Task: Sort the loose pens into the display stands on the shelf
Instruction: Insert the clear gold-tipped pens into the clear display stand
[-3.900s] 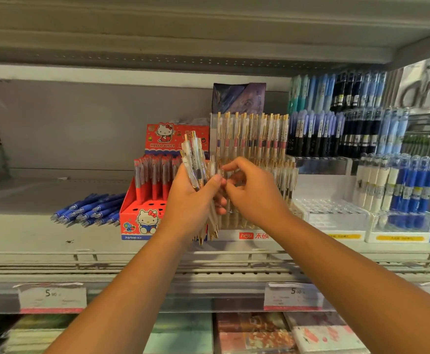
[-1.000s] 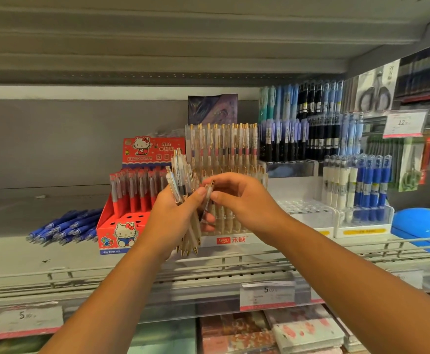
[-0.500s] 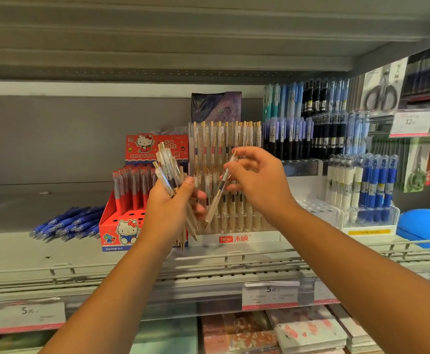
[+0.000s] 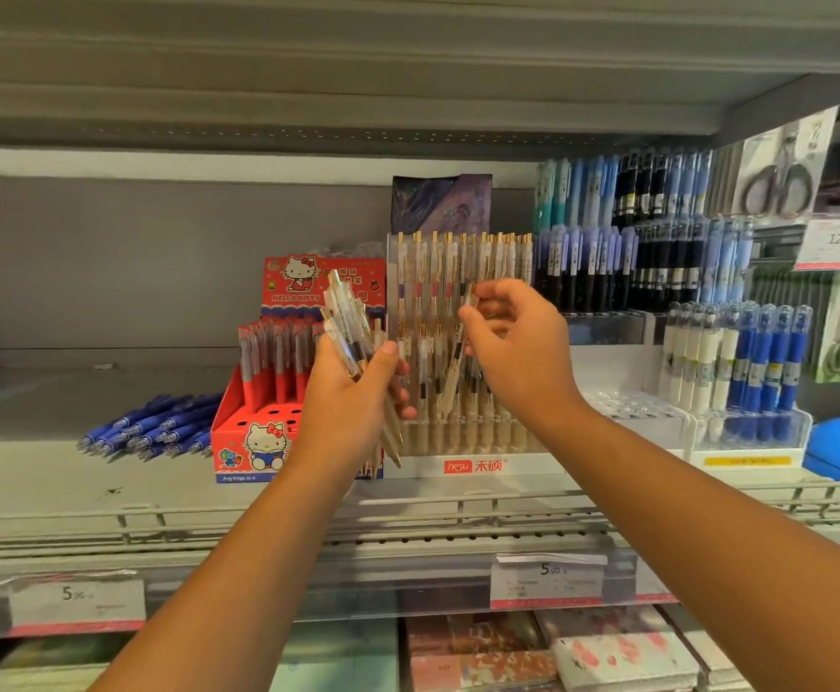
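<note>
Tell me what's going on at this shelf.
A person is sorting pens into stands. The left hand grips a bundle of clear pens, while the right hand pinches a single pen, tilted tip down, at the clear hesu stand, which holds many matching pens. It does not look seated yet. Loose blue pens lie on the shelf, left of the red Hello Kitty stand.

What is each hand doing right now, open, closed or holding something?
Left hand: closed round a bundle of pens.
Right hand: pinching a single pen in front of the clear stand.
</note>
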Demonstrator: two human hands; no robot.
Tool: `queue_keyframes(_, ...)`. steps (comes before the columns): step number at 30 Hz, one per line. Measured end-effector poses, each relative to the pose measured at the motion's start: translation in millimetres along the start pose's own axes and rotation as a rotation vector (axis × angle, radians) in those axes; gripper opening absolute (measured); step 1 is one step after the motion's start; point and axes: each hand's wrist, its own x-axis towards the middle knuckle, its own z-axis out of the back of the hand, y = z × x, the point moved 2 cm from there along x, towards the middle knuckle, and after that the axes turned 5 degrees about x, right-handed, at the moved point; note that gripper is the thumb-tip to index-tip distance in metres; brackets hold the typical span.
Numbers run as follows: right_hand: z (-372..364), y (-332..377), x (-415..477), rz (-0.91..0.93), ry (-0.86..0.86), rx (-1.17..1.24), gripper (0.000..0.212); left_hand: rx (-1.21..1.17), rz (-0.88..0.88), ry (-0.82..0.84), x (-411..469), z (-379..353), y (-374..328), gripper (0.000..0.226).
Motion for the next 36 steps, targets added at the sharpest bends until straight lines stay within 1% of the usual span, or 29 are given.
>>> queue_keyframes(2, -3, -2, -1, 0.011, 0.026, -0.06, 0.023, -0.011, 0.003, 0.006, 0, -1, 1, 0.015)
queue_keyframes(4, -8, -5, -4, 0.02, 0.098, -0.114, 0.023, -0.003, -0.002, 0.013, 0, 0, 1, 0.013)
queue_keyframes(6, -14, -9, -8, 0.023, 0.183, -0.183, 0.02, 0.046, -0.006, 0.013, 0, 0, 2, 0.013)
queue_keyframes(8, -17, -13, -10, -0.01, 0.223, -0.201, 0.017, 0.112, -0.003, 0.012, 0, 1, 3, 0.014)
queue_keyframes(13, -15, -15, -7, -0.049, 0.23, -0.232, 0.017, 0.159, 0.006, 0.017, 0, 1, 0, 0.015)
queue_keyframes(18, -10, -10, -8, 0.001, 0.253, -0.288, 0.017, 0.194, -0.007, 0.057, -4, -1, -4, 0.016)
queue_keyframes(20, -8, -6, -11, 0.045, 0.22, -0.344, 0.02, 0.201, -0.008, 0.068, -4, -1, -4, 0.015)
queue_keyframes(21, -7, -3, -13, 0.056, 0.198, -0.321, 0.02, 0.202, -0.014, 0.073, -4, -2, -5, 0.015)
queue_keyframes(23, -6, 4, -19, 0.069, 0.195, -0.176, 0.021, 0.196, -0.03, 0.079, -4, -2, -5, 0.016)
queue_keyframes(25, -7, 11, -24, 0.062, 0.271, -0.018, 0.025, 0.181, -0.035, 0.085, -5, -2, -5, 0.017)
queue_keyframes(28, -9, 16, -28, -0.03, 0.37, 0.121, 0.031, 0.154, -0.04, 0.115, -5, -2, -7, 0.018)
queue_keyframes(32, -6, 15, -27, -0.132, 0.389, 0.228, 0.041, 0.133, -0.034, 0.141, -6, -1, -8, 0.018)
queue_keyframes(36, -1, 14, -28, -0.071, 0.406, 0.169, 0.04, 0.123, -0.033, 0.205, -8, -2, -7, 0.021)
